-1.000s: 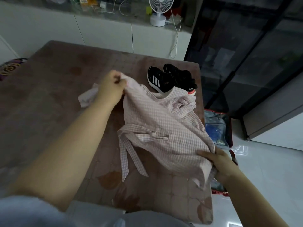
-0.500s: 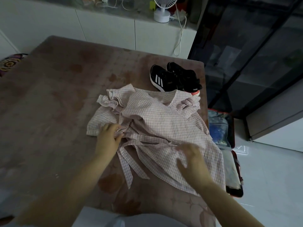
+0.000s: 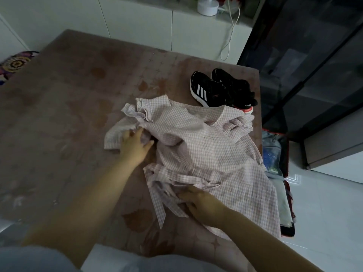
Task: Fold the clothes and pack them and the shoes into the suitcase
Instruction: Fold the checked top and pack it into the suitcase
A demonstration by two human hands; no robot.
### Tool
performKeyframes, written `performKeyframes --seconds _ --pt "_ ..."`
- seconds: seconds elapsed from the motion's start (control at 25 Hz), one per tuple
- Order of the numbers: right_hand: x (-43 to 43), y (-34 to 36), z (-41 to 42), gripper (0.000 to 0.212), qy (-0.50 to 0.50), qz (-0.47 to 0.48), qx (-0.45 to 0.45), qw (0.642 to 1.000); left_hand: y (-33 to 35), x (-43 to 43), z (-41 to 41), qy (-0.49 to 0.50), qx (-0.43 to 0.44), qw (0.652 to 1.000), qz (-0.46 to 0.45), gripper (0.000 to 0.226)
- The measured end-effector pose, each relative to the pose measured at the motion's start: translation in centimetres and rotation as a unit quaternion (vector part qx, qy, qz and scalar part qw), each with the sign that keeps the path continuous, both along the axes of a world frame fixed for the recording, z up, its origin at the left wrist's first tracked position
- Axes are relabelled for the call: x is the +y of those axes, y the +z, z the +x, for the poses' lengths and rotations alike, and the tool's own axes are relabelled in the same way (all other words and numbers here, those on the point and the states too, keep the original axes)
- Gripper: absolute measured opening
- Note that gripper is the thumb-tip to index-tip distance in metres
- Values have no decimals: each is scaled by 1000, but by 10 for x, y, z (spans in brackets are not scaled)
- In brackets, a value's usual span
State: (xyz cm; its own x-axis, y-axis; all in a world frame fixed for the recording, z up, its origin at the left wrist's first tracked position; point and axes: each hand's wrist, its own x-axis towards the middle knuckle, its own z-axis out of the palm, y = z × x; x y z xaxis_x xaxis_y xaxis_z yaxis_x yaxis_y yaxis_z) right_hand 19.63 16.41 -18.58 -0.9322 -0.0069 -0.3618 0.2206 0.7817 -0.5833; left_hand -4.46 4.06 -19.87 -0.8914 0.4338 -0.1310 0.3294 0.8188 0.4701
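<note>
A pink-and-white checked garment lies rumpled on the brown patterned table, its lower edge hanging over the right side. My left hand rests flat on its left sleeve area, fingers spread. My right hand lies on the loose ties near the garment's bottom, fingers partly under the fabric. A pair of black sneakers with white stripes stands beyond the garment at the table's far right. An open red suitcase lies on the floor right of the table, partly hidden by the cloth.
White cabinets run along the back, with a small fan base and a dangling cord on top. Dark glass doors stand at right above a pale tiled floor. A colourful mat shows at far left.
The garment was held up by both hands, then dropped onto the table. My left hand moved up to the sleeve area; my right hand slid left onto the ties.
</note>
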Motion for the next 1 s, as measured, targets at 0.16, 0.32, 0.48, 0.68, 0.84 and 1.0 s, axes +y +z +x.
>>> performKeyframes --seconds 0.16,0.32,0.48,0.68,0.84,1.0 --pt "-14 0 18 54 48 -21 -30 998 17 1 -38 60 -165 978 111 75" --pt "-24 -3 23 62 -52 -4 -13 999 16 24 -26 83 -354 882 299 73" --pt "-36 3 14 53 -104 -40 17 994 45 32 -55 128 -168 918 337 49" --pt "-43 13 2 35 -7 -105 -37 994 87 -15 -77 84 -226 927 286 76" --pt "-46 24 -10 46 -28 -36 24 999 42 -78 -19 52 -327 933 143 86" --pt "-65 24 -46 75 83 24 13 996 32 -100 38 88 -380 901 191 32"
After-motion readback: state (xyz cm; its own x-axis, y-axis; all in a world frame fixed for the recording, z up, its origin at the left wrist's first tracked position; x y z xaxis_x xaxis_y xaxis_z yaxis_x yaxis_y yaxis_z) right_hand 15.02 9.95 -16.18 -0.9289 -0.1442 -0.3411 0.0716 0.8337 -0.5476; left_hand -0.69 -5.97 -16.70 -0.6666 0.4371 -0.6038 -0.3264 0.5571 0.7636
